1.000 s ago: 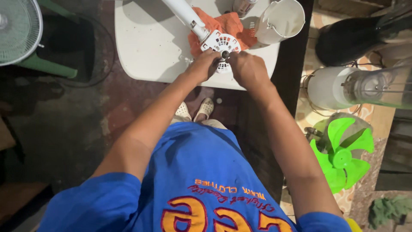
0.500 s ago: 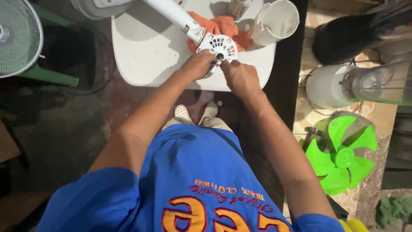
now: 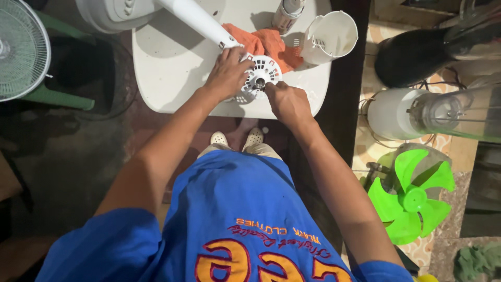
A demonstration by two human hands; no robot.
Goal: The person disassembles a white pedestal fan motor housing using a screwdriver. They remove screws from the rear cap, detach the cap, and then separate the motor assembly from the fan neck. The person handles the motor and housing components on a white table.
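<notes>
A white fan motor housing [image 3: 262, 74] with a slotted round face lies on a white plastic table [image 3: 172, 68], joined to a white stand pole [image 3: 195, 21]. My left hand [image 3: 227, 73] is wrapped around the housing's left side. My right hand [image 3: 284, 102] pinches at the small shaft in the centre of the slotted face; whether it holds a tool is hidden. An orange cloth [image 3: 266, 44] lies under and behind the housing.
A white plastic cover [image 3: 330, 37] and a metal can [image 3: 287, 14] stand at the table's back. A fan guard [image 3: 21, 47] is at far left. A green fan blade [image 3: 412, 196] lies on the floor right, beside blender jars [image 3: 412, 112].
The view has shifted so the table sits lower in frame. My hands stay on the motor housing, the right one still working at its centre.
</notes>
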